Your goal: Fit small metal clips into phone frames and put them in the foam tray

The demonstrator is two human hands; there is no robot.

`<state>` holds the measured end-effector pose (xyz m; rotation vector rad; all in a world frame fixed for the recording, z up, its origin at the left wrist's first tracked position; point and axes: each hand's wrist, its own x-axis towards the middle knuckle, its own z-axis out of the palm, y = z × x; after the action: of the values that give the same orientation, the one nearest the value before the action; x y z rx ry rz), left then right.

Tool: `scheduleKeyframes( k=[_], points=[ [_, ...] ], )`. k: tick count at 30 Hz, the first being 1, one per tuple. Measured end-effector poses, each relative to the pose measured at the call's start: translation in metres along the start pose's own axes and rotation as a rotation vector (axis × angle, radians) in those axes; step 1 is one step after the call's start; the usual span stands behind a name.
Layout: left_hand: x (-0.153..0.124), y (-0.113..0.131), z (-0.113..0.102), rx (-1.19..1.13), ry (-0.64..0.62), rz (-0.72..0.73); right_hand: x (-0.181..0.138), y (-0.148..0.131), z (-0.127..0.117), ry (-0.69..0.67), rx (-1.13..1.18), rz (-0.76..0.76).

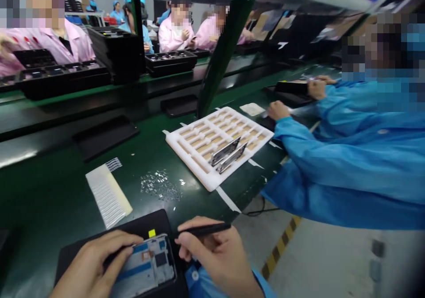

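A phone frame was laid on a black base, close to the person at the near edge of the green worktop. By its thin plate and slim rim, it was judged to be light and stiff — liable to bend if pressed hard in the middle, and likely slippery along its smooth edges. The small fittings on its face were judged fragile, so a hold was best taken by the long side rims, with the open face left untouched.

The left end of the frame was covered by the left hand, whose fingers were closed over the rim. By the fingers of the right hand a slim black tool was gripped, its tip held just beyond the frame's right end.

The frame's long axis was set roughly left to right, slanting a little away towards the right — the end with the cut-outs was pointed at the right hand, and a yellow tab was seen at the far rim.
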<state>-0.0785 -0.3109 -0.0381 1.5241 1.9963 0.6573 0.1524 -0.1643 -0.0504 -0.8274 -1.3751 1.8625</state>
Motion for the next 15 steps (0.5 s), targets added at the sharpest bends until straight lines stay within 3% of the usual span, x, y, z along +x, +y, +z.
scheduleKeyframes(
  k=[5, 15],
  points=[
    [0.008, 0.010, 0.008, -0.206, -0.202, -0.200, -0.005, 0.009, 0.020, -0.168, -0.108, 0.127],
    [0.008, 0.013, 0.011, -0.223, -0.193, -0.174, 0.000, 0.023, 0.024, -0.164, -0.260, 0.094]
  ],
)
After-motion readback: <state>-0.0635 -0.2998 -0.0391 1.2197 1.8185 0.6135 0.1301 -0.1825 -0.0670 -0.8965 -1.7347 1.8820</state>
